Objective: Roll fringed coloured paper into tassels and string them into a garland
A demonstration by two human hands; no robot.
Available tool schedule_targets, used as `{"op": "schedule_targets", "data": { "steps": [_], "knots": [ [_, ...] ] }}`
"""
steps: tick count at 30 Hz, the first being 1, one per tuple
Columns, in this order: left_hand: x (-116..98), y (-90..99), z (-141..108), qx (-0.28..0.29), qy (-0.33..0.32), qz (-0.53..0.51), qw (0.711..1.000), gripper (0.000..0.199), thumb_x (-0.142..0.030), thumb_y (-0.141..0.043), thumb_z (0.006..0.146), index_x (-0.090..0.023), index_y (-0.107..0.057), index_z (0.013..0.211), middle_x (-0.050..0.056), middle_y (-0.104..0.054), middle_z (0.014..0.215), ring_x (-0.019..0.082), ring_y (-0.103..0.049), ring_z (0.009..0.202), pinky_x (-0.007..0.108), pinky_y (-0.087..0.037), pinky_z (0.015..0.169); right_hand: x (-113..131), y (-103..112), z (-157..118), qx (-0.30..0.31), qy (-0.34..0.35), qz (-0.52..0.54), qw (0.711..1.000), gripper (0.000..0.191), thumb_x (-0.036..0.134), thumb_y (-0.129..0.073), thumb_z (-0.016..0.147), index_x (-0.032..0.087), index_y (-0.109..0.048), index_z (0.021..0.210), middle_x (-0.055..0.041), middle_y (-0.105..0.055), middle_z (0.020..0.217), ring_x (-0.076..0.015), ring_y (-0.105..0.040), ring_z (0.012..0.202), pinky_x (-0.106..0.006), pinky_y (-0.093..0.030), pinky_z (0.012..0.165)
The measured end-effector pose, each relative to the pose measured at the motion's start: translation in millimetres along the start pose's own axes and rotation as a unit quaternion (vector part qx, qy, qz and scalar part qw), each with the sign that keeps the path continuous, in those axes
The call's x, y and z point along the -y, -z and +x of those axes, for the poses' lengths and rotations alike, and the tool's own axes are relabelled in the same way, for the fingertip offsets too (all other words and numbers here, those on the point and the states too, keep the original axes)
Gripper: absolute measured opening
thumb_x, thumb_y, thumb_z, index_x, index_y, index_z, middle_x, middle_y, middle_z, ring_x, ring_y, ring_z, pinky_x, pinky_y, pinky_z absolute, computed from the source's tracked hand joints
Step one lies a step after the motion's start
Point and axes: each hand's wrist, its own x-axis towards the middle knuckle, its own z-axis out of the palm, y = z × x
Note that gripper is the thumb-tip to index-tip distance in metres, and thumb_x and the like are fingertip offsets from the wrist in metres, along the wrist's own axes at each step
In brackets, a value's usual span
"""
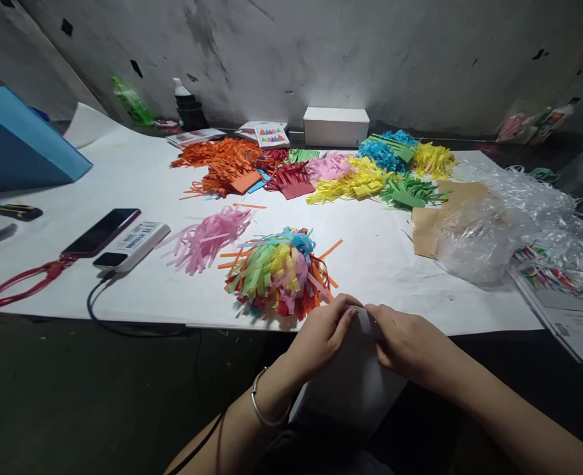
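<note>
A white box-like object (348, 382) rests over my lap, below the table's front edge. Around its upper left edge my left hand (324, 333) is closed, with the thumb on top. My right hand (407, 340) grips the upper right side, its fingers bent over the edge and partly hidden. The two hands nearly meet at the top of the object. Just beyond my left hand, a multicoloured bundle of paper fringe (281, 270) lies on the white-covered table (370, 277). A pink fringe bundle (212, 237) is to its left.
Fringed paper piles (237, 161) line the back near a white box (336, 126). A phone (103, 232), power bank (132, 247) with cable, cutter (17, 212) and blue object (22, 142) are left. Clear plastic (484, 237) and brown paper (425, 231) lie right.
</note>
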Motion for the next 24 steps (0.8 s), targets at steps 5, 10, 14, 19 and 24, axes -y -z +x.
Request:
{"op": "schedule_targets", "data": {
  "steps": [5,10,14,19,24],
  "knots": [
    [1,0.0,2,0.01,0.006,-0.007,1.0,0.025,-0.031,-0.039,0.101,-0.019,-0.06,0.107,0.004,-0.07,0.085,0.018,-0.063,0.074,0.026,-0.044,0.067,-5,9,1,0.019,-0.012,0.072,0.997,0.046,0.007,-0.052,0.076,0.012,-0.052,0.122,-0.0143,-0.069,0.106,-0.0266,-0.07,0.089,-0.037,-0.057,0.073],
    [1,1.3,5,0.008,0.005,-0.01,1.0,0.024,-0.031,-0.039,0.101,-0.02,-0.06,0.105,0.003,-0.069,0.087,0.018,-0.064,0.077,0.025,-0.045,0.068,-12,24,-1,0.035,-0.043,0.199,0.978,0.045,0.011,-0.056,0.082,0.017,-0.054,0.126,-0.0097,-0.069,0.112,-0.022,-0.068,0.096,-0.032,-0.053,0.081],
    [0,2.1,8,0.023,0.015,-0.009,1.0,0.025,-0.033,-0.039,0.101,-0.019,-0.059,0.107,0.003,-0.069,0.085,0.019,-0.064,0.076,0.026,-0.044,0.067,-17,23,-2,0.031,-0.042,0.232,0.971,0.044,0.013,-0.052,0.086,0.02,-0.054,0.129,-0.007,-0.069,0.114,-0.02,-0.066,0.099,-0.03,-0.05,0.083],
    [1,1.7,11,0.044,0.036,-0.01,0.998,0.025,-0.034,-0.039,0.102,-0.02,-0.058,0.108,0.003,-0.07,0.086,0.019,-0.065,0.078,0.026,-0.043,0.068,-22,22,0,0.045,-0.043,0.24,0.969,0.04,0.012,-0.051,0.087,0.022,-0.055,0.126,-0.0056,-0.069,0.114,-0.0195,-0.066,0.099,-0.028,-0.048,0.082],
    [3,-0.3,12,0.042,0.039,-0.006,0.998,0.023,-0.032,-0.04,0.102,-0.02,-0.059,0.107,0.003,-0.07,0.087,0.019,-0.065,0.081,0.026,-0.042,0.069,-23,23,4,0.08,-0.065,0.241,0.965,0.026,0.014,-0.05,0.088,0.021,-0.056,0.113,-0.0045,-0.069,0.102,-0.0193,-0.065,0.09,-0.027,-0.045,0.074]
  ]
}}
